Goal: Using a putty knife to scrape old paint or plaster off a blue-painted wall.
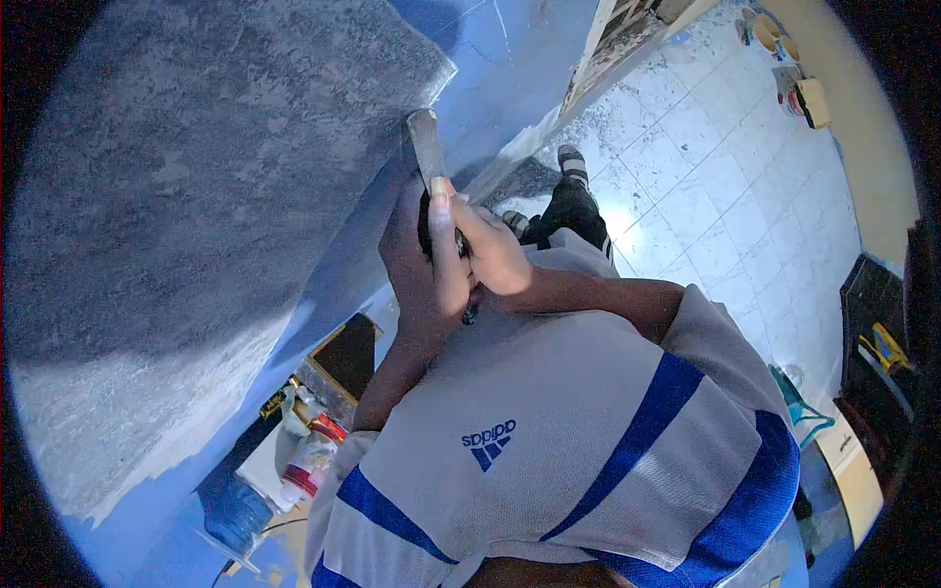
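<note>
Both hands are close together in front of my chest, around the dark handle of a flat metal scraper or putty knife. My left hand wraps the handle, with its thumb pointing up toward the blade. From the right, my right hand closes over the same grip, its fingertips beside that thumb. The blade's tip is at or very near the edge of a large, rough grey coated area on a blue wall; whether it touches cannot be told. Much of the handle is hidden by my fingers.
Tiled floor with dark specks lies at the upper right, beneath sandaled feet. Containers stand by the far wall. At the lower left are a plastic jar and a blue container. A dark surface with a yellow-handled tool is at the right.
</note>
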Demonstrator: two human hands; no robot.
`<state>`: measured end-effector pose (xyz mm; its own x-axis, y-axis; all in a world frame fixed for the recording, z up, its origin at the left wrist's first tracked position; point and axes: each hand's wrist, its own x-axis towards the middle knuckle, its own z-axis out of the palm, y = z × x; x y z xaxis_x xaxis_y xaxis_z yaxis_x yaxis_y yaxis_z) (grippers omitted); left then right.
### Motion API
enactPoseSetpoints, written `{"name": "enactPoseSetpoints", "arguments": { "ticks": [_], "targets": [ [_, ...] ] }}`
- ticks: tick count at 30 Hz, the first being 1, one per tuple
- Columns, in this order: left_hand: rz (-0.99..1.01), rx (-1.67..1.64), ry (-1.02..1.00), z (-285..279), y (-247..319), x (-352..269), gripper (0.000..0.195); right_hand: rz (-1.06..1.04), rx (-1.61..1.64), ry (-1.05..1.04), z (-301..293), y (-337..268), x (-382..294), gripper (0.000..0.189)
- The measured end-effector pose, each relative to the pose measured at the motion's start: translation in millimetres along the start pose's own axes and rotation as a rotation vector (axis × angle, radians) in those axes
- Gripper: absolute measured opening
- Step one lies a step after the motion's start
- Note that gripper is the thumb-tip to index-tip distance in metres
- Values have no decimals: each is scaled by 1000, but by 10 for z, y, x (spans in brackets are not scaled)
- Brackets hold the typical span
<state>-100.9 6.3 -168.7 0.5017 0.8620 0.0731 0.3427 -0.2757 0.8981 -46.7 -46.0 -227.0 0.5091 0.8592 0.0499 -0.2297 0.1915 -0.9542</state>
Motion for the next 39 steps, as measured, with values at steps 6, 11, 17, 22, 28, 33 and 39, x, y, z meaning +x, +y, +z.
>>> {"name": "enactPoseSetpoints", "arguments": {
  "ticks": [6, 11, 17, 22, 28, 33, 39],
  "targets": [
    [38, -2, 16, 3, 65, 117, 26, 83, 136, -42, 45, -182, 146, 45],
    [125, 175, -35, 48, 179, 292, 30, 519, 913, 45, -27, -414, 323, 40],
    [85, 240, -18, -89, 169, 74, 25, 502, 666, -194, 4, -250, 115, 40],
    [93, 224, -18, -171, 216, 23, 29, 620, 793, -221, 39, -211, 61, 40],
    [56, 487, -186, -183, 233, 208, 27, 711, 900, -255, -27, -162, 113, 42],
    [154, 565, -181, -107, 308, 294, 29, 614, 438, -113, -54, -229, 171, 49],
    [143, 600, -110, -28, 461, 366, 29, 700, 465, -58, -94, -243, 177, 48]
  ]
}}
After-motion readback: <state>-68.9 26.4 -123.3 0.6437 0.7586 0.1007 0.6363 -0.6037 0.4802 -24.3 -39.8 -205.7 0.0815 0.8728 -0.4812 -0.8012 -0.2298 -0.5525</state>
